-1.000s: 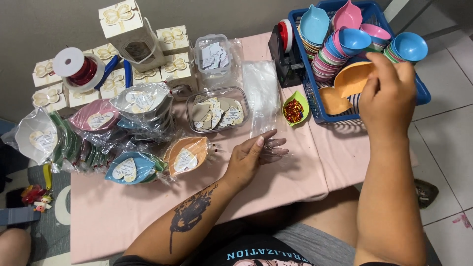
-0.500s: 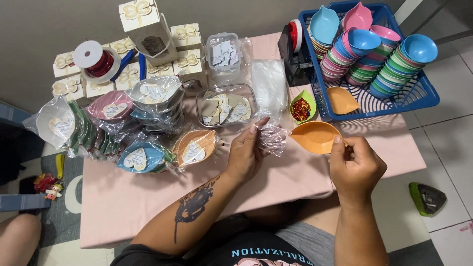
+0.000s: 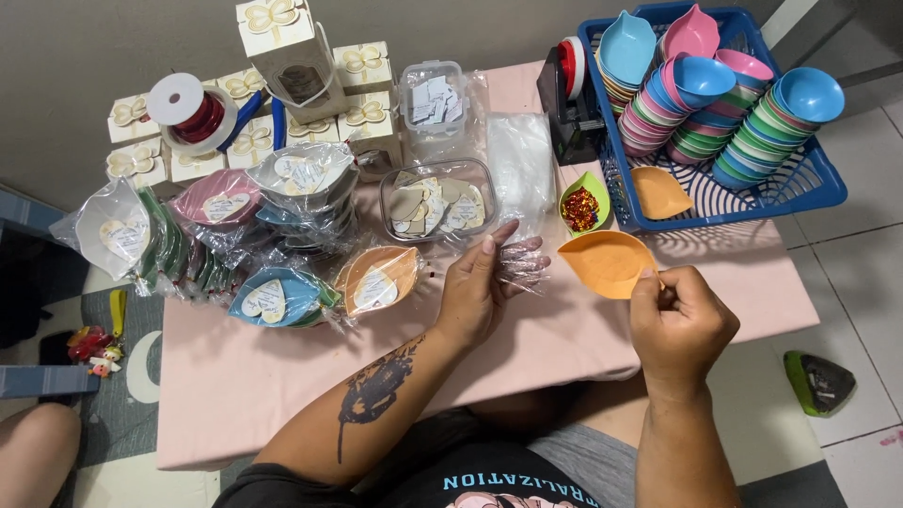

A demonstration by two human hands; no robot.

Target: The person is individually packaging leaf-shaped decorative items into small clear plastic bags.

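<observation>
My right hand grips an orange leaf-shaped dish by its pointed end, holding it just above the pink table. My left hand has its fingers pushed inside a small clear plastic bag, spreading its mouth right beside the dish. The bag's opening faces the dish's near tip. A stack of flat clear bags lies behind my left hand.
A blue basket at the right holds stacks of coloured dishes and one loose orange dish. A small green dish of glitter, a clear tub of heart tags, wrapped dishes, cream boxes and a ribbon spool crowd the left.
My right hand took an orange dish out of the basket and brought it down next to my left hand. My left hand lifted the clear bag and slid its fingers in.
</observation>
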